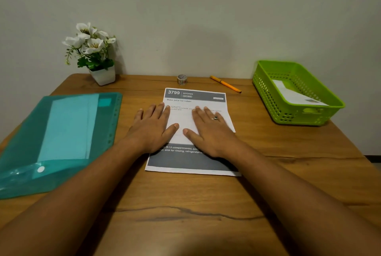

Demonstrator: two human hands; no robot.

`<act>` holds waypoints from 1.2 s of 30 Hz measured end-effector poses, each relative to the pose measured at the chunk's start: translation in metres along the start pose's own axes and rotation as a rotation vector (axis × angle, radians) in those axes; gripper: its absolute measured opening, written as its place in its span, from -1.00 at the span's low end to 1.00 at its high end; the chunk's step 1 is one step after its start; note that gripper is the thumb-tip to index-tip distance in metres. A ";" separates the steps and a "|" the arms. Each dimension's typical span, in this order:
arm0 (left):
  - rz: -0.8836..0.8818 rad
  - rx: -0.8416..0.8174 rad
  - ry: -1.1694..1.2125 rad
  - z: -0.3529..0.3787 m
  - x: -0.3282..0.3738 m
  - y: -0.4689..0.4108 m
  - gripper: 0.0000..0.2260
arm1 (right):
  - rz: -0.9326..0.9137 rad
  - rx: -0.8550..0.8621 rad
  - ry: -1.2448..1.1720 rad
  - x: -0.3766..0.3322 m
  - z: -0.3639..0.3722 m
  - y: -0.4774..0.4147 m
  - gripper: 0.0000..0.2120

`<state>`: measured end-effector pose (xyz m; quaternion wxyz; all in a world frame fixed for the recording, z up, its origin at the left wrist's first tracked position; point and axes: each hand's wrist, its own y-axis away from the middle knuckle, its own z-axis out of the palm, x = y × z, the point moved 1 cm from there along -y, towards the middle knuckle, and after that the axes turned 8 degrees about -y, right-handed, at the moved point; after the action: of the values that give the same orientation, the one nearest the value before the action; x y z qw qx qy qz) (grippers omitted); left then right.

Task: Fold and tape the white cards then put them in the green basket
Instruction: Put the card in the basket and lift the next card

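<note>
Pale wall closed off the far side of the room, and a wooden table (pixel 185 214) ran from it towards where I stood; on the table's left lay a teal plastic folder (pixel 61 136) with sheets showing through it; at the far right sat the green basket (pixel 268 90), with one folded white card (pixel 292 94) already inside it. Between folder and basket a printed white card (pixel 186 118) lay flat and unfolded on the wood; both hands rested on it, palms down; the left hand (pixel 152 129) covered its left edge with fingers straight and spread; the right hand (pixel 210 132), a ring on one finger, lay just beside it with fingers likewise straight, the thumbs nearly meeting; neither hand gripped anything. At the far left a potted plant (pixel 103 76) with white flowers stood close to the wall; an orange pen (pixel 225 84) lay beyond the card's far right corner; a roll of tape (pixel 182 80) sat just past the card's far edge, apart from both hands.

I judged the folding of this card to be the step in hand, the sheet pressed flat and not yet creased; the next move would call for lifting one edge, bringing it over squarely to the opposite edge, and running the fingers along the crease; after that, a reach to the far side for the tape, then the basket on the right.
</note>
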<state>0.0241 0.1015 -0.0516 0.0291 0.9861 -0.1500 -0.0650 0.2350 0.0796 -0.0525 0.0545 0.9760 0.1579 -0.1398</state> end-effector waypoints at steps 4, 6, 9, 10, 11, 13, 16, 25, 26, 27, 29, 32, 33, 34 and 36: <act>-0.060 -0.046 -0.015 -0.007 0.008 0.001 -0.28 | 0.153 0.028 0.012 0.037 -0.010 0.012 -0.24; -0.131 -0.051 -0.092 -0.014 0.025 -0.003 -0.28 | 0.168 0.037 0.010 0.042 -0.010 0.013 -0.25; -0.038 -0.037 -0.115 -0.022 0.065 -0.013 -0.32 | 0.159 0.046 0.011 0.040 -0.008 0.013 -0.29; 0.030 -0.025 -0.087 -0.022 0.075 -0.016 -0.34 | 0.158 0.052 0.015 0.040 -0.008 0.013 -0.30; 0.087 -0.019 -0.057 -0.020 0.082 -0.018 -0.37 | 0.158 0.057 0.017 0.041 -0.009 0.014 -0.32; 0.148 -0.024 -0.017 -0.017 0.079 -0.020 -0.38 | 0.154 0.059 0.016 0.043 -0.010 0.014 -0.33; 0.120 -0.036 -0.004 -0.012 0.043 -0.017 -0.35 | 0.143 0.054 0.016 0.044 -0.009 0.013 -0.31; 0.020 -0.009 -0.010 0.000 0.003 -0.009 -0.35 | 0.087 0.025 0.057 0.005 -0.002 0.003 -0.25; 0.016 -0.007 -0.014 0.000 0.003 -0.009 -0.35 | 0.036 0.009 0.039 -0.006 0.002 0.000 -0.29; 0.013 -0.009 -0.016 0.000 0.003 -0.008 -0.36 | 0.000 0.001 0.027 -0.014 0.005 -0.002 -0.31; 0.008 -0.014 -0.010 -0.001 0.003 -0.008 -0.36 | -0.028 0.001 0.020 -0.017 0.007 -0.005 -0.32; 0.009 -0.031 0.005 -0.002 0.002 -0.007 -0.35 | -0.011 0.002 0.008 0.002 0.003 0.003 -0.26; 0.008 -0.033 0.013 -0.003 0.002 -0.006 -0.36 | 0.014 0.004 0.003 0.013 0.000 0.008 -0.23; 0.007 -0.030 0.025 -0.004 0.001 -0.004 -0.36 | 0.048 0.008 0.006 0.024 -0.003 0.014 -0.20; 0.004 -0.010 0.051 -0.008 0.001 0.001 -0.38 | 0.121 0.016 0.018 0.045 -0.010 0.025 -0.18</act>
<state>0.0254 0.1007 -0.0441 0.0380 0.9870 -0.1507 -0.0407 0.2870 0.0707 -0.0546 0.0538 0.9853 0.0982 -0.1287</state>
